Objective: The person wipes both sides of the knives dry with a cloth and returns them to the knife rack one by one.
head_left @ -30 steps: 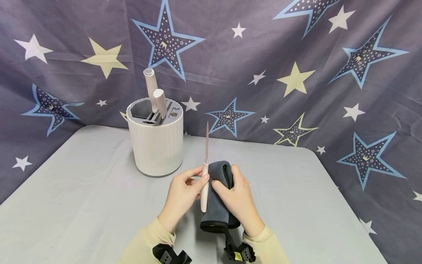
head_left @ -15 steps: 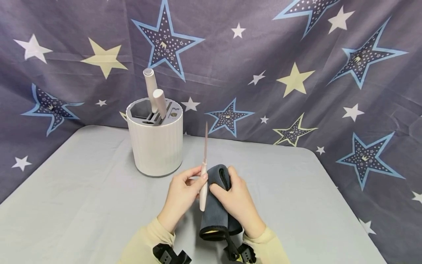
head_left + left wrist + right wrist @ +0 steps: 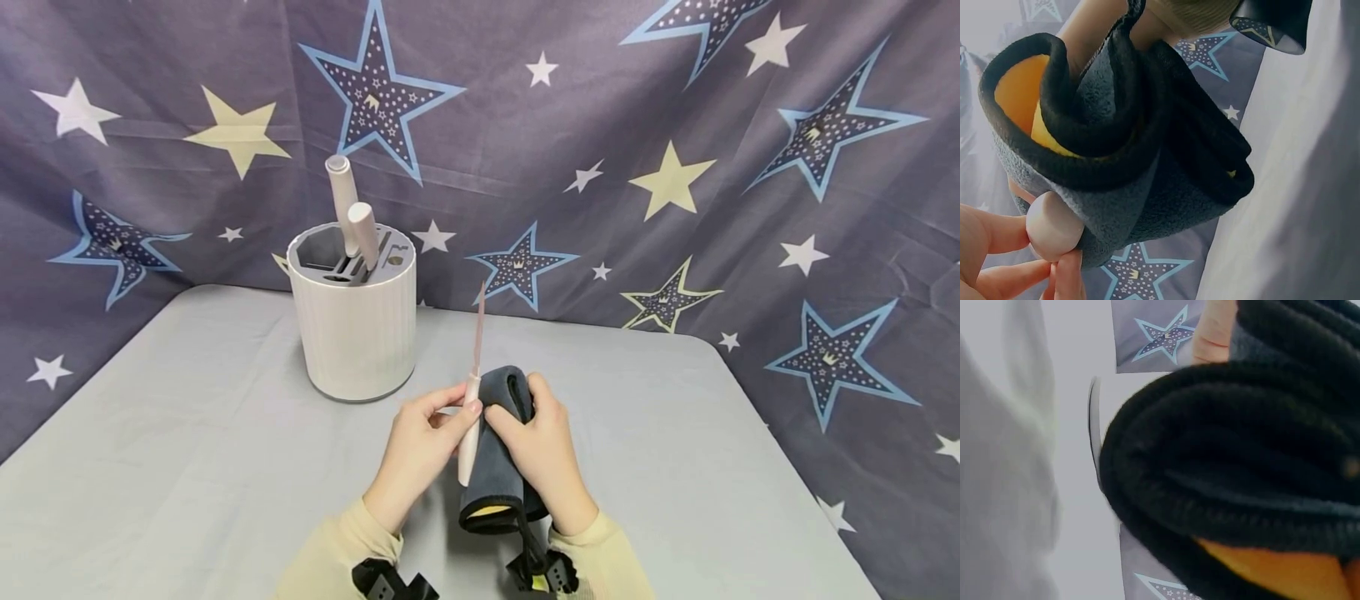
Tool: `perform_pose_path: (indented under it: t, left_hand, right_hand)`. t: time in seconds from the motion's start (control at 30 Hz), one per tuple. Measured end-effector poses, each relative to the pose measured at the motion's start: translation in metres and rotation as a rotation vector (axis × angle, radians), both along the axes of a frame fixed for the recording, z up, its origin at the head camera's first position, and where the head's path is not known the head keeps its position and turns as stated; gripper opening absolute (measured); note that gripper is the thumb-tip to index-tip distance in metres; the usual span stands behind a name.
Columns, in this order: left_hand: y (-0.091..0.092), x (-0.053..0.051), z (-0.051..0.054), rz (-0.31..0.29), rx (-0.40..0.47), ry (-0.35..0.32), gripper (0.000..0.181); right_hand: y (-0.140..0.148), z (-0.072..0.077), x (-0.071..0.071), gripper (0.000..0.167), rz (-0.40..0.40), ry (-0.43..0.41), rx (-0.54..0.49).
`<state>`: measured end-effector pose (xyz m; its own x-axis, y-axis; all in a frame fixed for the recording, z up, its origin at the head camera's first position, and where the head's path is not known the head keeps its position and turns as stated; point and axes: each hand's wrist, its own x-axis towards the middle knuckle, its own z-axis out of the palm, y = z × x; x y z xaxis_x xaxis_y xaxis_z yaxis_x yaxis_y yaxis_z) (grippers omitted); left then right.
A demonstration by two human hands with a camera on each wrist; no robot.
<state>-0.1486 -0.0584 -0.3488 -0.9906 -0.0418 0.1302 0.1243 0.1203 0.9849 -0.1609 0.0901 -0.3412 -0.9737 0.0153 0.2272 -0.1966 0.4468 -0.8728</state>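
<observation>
My left hand (image 3: 422, 442) pinches a knife (image 3: 468, 450) by its white handle, its narrow pinkish blade pointing up and away. My right hand (image 3: 549, 454) grips a folded dark grey cloth (image 3: 497, 471) with black edging and a yellow inner side, thumb on top. Cloth and handle lie against each other in the head view. From the left wrist, the rounded handle end of the knife (image 3: 1055, 226) shows between thumb and fingers, beside the cloth (image 3: 1129, 206). In the right wrist view, the cloth (image 3: 1210, 519) fills much of the picture and hides most of the hands.
A white ribbed knife block (image 3: 356, 342) stands at the back left, with two white-handled utensils (image 3: 352, 208) upright in its slots. The grey-white table (image 3: 187, 450) ends at a star-patterned curtain (image 3: 480, 108). Black wrist cameras (image 3: 393, 581) sit on both sleeves.
The knife has shifted slightly right and its tip leans more to the right. The cloth dipped toward me, then came back up a little. Both hands keep their holds.
</observation>
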Motion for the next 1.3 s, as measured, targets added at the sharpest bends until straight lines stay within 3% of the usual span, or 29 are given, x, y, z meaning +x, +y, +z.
perform_pose_path:
  t: [0.47,0.8,1.3]
  left_hand:
    - [0.002,0.001,-0.003,-0.031,0.033,-0.024,0.036]
    - [0.003,0.000,-0.006,-0.028,0.019,-0.022,0.035]
    - [0.005,-0.001,-0.009,-0.055,-0.044,-0.017,0.034]
  right_hand:
    - [0.003,-0.004,-0.007,0.022,-0.053,-0.004,-0.007]
    - [0.008,-0.009,-0.013,0.025,-0.047,-0.080,-0.117]
    - [0.013,-0.008,-0.021,0.029,-0.124,-0.062,-0.250]
